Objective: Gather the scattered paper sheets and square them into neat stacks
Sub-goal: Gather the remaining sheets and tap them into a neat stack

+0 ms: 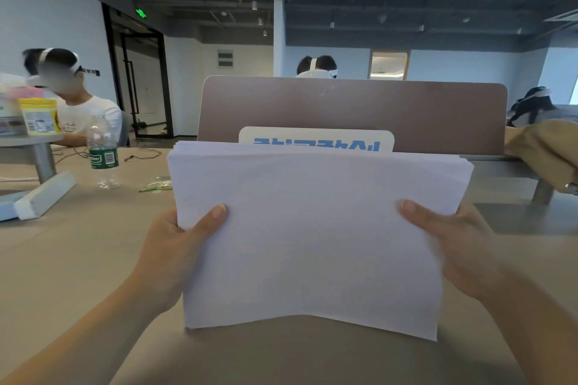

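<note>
A thick stack of white paper sheets [312,228] stands upright in front of me, its lower edge near or on the beige table [78,259]. My left hand [175,253] grips the stack's left side, thumb on the front. On the opposite side my right hand [463,244] holds it the same way. The top edges of the sheets are slightly uneven and fanned. The bottom edge bows upward in the middle.
A brown desk divider [353,103] with a white card printed in blue [316,137] stands behind the stack. A clear plastic water bottle [103,153] and a white box [43,197] sit at the left. Another person sits at far left; a tan bag [544,150] lies right.
</note>
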Motion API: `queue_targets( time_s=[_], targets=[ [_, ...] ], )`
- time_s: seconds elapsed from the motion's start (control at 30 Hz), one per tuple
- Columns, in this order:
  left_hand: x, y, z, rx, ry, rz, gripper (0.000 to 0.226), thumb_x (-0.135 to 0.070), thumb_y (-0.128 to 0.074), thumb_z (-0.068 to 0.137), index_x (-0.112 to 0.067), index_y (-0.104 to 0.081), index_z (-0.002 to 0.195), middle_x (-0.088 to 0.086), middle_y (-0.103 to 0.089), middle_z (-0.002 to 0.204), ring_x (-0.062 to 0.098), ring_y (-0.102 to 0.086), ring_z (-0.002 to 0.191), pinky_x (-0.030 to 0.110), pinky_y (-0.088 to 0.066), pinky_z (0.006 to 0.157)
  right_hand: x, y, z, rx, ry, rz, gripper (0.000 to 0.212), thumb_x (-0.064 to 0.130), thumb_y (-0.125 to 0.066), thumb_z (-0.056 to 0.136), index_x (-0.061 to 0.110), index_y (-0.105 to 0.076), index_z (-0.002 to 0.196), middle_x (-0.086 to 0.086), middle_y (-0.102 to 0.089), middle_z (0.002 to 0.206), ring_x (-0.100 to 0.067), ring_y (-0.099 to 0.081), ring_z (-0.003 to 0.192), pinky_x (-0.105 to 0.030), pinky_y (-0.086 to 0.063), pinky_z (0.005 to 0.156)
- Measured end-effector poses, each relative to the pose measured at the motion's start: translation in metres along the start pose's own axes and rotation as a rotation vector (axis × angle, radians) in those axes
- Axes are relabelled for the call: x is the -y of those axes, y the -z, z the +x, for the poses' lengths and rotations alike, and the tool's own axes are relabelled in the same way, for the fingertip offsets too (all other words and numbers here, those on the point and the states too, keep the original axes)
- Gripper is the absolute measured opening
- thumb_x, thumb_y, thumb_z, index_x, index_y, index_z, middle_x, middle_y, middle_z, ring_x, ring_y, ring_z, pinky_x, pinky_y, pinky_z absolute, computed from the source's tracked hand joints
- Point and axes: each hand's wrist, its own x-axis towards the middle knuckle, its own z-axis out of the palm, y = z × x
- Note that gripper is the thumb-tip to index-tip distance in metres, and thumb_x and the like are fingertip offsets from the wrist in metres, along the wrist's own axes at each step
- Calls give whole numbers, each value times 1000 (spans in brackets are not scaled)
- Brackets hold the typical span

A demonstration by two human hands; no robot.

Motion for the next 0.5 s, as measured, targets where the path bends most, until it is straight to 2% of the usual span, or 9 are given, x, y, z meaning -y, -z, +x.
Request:
queue_targets(
  time_s=[0.03,0.1,0.2,0.3,0.37,0.4,0.43,0.47,0.5],
  targets=[
    [-1,-1,0,-38,-20,23,45,-51,-86,46,-15,-75,71,-4,-76,73,19,-73,68,23,-56,51,1,0,0,-17,15,8,42,26,-76,57,11,-73,97,-12,-74,103,-31,-72,90,-37,-59,67],
    [-6,-5,-1,-92,-66,109,13,-26,-76,72,-16,-69,68,-13,-72,59,10,-70,58,15,-52,45,5,3,-1,-36,19,12,29,22,-70,64,10,-76,90,-12,-75,99,-30,-72,87,-36,-59,64],
    [-13,-2,2,-86,-141,234,19,-11,-69,81,-18,-65,63,-21,-65,47,-6,-60,43,9,-45,40,11,6,-2,-20,11,28,22,16,-61,71,15,-79,84,-8,-76,96,-25,-73,83,-34,-58,61],
    [-19,4,4,-58,-134,243,30,-13,-68,82,-24,-72,54,-19,-68,52,-4,-63,45,11,-46,41,9,1,-3,45,-22,39,23,13,-58,74,14,-76,89,-7,-76,95,-24,-73,82,-33,-58,60],
    [-18,7,8,-23,-89,229,32,-15,-66,83,-31,-75,56,-14,-72,59,1,-66,49,14,-48,42,6,0,-2,60,-65,47,25,11,-58,75,9,-71,96,-8,-76,91,-24,-73,75,-33,-57,56],
    [-17,8,10,-1,-57,216,27,-18,-67,82,-28,-75,59,-10,-74,62,4,-67,50,16,-50,42,5,-1,-2,57,-82,53,27,11,-58,74,6,-69,98,-10,-76,89,-24,-73,72,-32,-57,55],
    [-17,9,11,35,-18,187,18,-26,-71,79,-23,-76,62,-5,-75,66,7,-69,51,19,-51,43,2,0,0,39,-96,58,30,12,-60,72,4,-68,100,-12,-76,91,-24,-73,71,-32,-57,54],
    [-15,11,13,90,22,165,21,-40,-77,69,-20,-76,65,0,-76,71,11,-70,54,21,-53,44,0,1,1,28,-111,63,33,14,-63,70,2,-68,101,-15,-75,94,-25,-73,71,-32,-57,55],
    [-15,11,12,134,53,166,41,-56,-82,51,-19,-76,69,3,-77,74,15,-72,57,24,-54,46,-4,2,3,29,-131,77,36,14,-64,69,2,-68,103,-15,-74,96,-26,-73,72,-33,-57,55]
  ],
)
